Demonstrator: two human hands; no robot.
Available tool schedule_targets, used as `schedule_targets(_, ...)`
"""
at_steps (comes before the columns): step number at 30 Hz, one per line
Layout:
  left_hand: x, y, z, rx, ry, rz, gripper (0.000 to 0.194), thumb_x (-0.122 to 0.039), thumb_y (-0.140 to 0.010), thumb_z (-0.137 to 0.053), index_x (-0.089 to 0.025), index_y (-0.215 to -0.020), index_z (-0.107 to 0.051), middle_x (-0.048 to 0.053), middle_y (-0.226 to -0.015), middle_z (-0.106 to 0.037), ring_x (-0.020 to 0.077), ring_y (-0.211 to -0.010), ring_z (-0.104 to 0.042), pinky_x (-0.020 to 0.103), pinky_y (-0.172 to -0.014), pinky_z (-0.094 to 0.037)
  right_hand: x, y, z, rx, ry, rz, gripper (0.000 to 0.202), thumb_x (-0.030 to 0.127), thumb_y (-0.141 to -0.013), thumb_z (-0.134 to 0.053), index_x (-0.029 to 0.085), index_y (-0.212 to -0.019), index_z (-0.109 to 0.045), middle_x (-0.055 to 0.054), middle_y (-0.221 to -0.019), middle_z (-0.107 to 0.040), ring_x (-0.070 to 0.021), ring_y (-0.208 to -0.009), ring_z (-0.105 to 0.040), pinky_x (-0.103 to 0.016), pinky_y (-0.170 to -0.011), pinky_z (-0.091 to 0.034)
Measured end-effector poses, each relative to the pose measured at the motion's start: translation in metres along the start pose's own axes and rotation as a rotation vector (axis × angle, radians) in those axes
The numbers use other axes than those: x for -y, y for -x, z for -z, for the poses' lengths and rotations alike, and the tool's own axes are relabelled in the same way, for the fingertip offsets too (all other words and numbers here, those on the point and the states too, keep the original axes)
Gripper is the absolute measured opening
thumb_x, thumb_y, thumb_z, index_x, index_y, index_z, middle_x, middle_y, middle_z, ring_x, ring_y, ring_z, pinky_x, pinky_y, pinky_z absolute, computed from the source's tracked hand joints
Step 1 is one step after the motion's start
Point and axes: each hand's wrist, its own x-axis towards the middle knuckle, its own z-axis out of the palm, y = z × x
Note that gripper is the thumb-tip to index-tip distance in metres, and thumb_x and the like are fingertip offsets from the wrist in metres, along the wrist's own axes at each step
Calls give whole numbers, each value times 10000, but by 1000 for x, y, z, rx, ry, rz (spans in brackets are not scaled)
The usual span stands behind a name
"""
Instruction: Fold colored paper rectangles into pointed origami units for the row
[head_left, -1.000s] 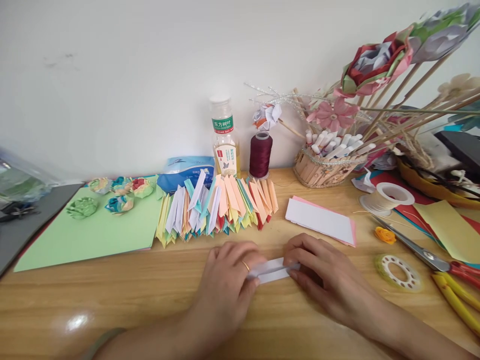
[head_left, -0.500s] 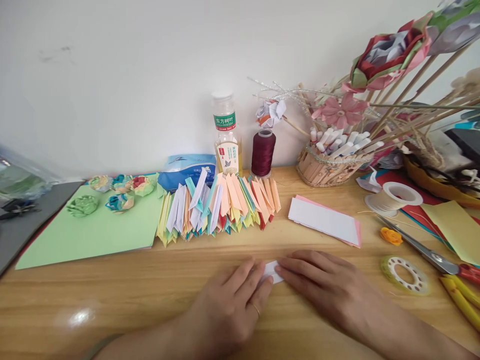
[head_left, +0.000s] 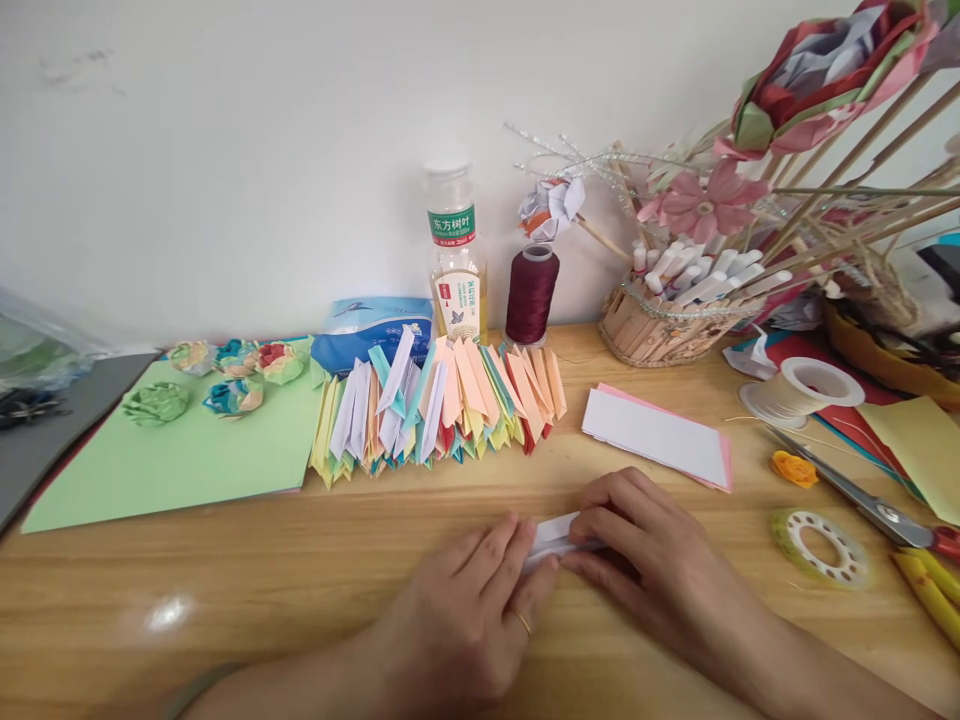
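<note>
Wooden bench (head_left: pixel 285 590), pale wall (head_left: pixel 262 150) behind. Nearest: one white paper strip (head_left: pixel 553 536), folded, between two hands. Left hand (head_left: pixel 469 605): narrow grip on its left end; right hand (head_left: pixel 656 555): narrow grip on its right end. Right: one tape roll (head_left: pixel 849 563), one pair of scissors (head_left: pixel 889 514). Beyond: one stack of paper slips (head_left: pixel 656 435); folded papers (head_left: pixel 439 405), overlapping, uncountable; five paper flowers (head_left: pixel 234 397) on green paper (head_left: pixel 187 460). Farther: one bottle (head_left: pixel 456 260), one purple spool (head_left: pixel 532 295).
</note>
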Motion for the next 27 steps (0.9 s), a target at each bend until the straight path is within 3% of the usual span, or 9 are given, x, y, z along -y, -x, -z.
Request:
schedule_targets(4,0,3,3,72,5,-3,381,-127,-946,-283,-129,-1145,-608,121,-1110,-659,260,-1041,-614,364,-863,-456,-4,-2,-1,102,-108,-23,129,184,-902,-491,196,-789,-551,-18,-747,-563,-157,-712,-511,-277,-624,-405)
schedule_targets(11,9,6,11,226,78,-2,371,-166,-968,-285,-173,-1258,-517,68,-1240,-590,213,-1172,-519,346,-969,-382,-3,-7,0,136,-171,-119,133,184,-892,-503,193,-769,-554,-20,-751,-572,-164,-728,-515,-286,-648,-391)
schedule_targets(18,11,8,13,233,91,2,371,-154,-962,-280,-145,-1228,-539,58,-1260,-576,202,-1186,-500,329,-978,-375,0,-12,5,197,-147,-205,115,162,-844,-545,196,-742,-586,-14,-726,-574,-159,-695,-527,-273,-624,-397)
schedule_targets(27,10,11,6,193,84,-1,378,-131,-947,-287,-119,-1222,-547,75,-1270,-567,210,-1203,-488,319,-998,-359,2,-15,6,172,-135,-219,134,142,-815,-559,199,-696,-581,-5,-680,-564,-150,-643,-527,-260,-575,-395)
